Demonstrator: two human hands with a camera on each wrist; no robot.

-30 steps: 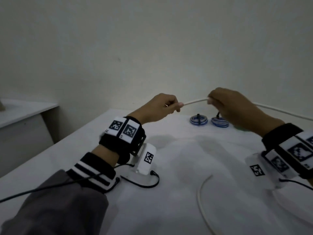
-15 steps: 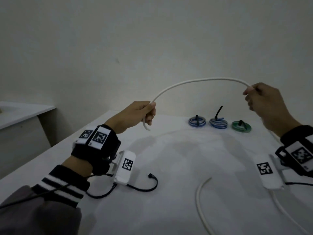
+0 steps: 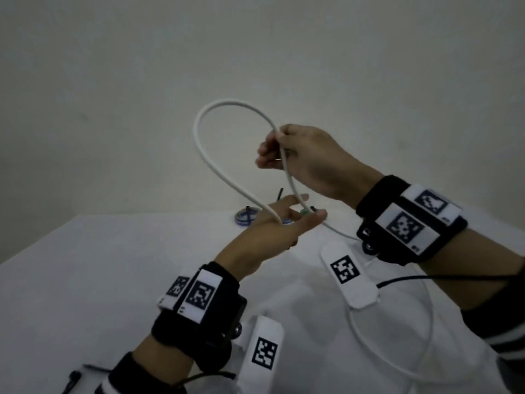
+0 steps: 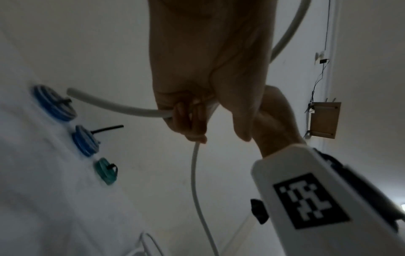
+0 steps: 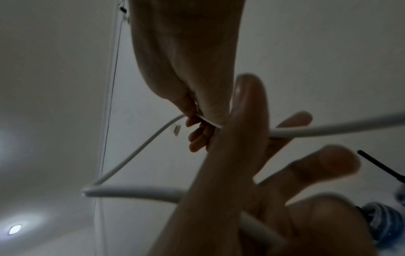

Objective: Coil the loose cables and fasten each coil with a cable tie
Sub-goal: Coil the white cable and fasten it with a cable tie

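Both hands are raised above the white table (image 3: 113, 265) and work on one white cable (image 3: 199, 143). The right hand (image 3: 309, 160) is higher; its thumb and fingers pinch the cable where the top of a big loop comes down, and the rest of the cable goes past its wrist and down to the table, where it lies in a wide curve at the right side. The left hand (image 3: 272, 231) is lower and a little nearer; the other side of the loop enters it between the thumb and the forefinger, and in the left wrist view its curled fingers (image 4: 190, 121) close around the cable, with the free end sticking out to the left (some fingers in the head view look rather straight, so the grasp is partial). The two strands cross just above the left hand. At the far edge of the table rest three finished coils: two blue coils (image 4: 54, 104) and one green coil (image 4: 105, 170), each with a black cable tie (image 4: 108, 129) around it.
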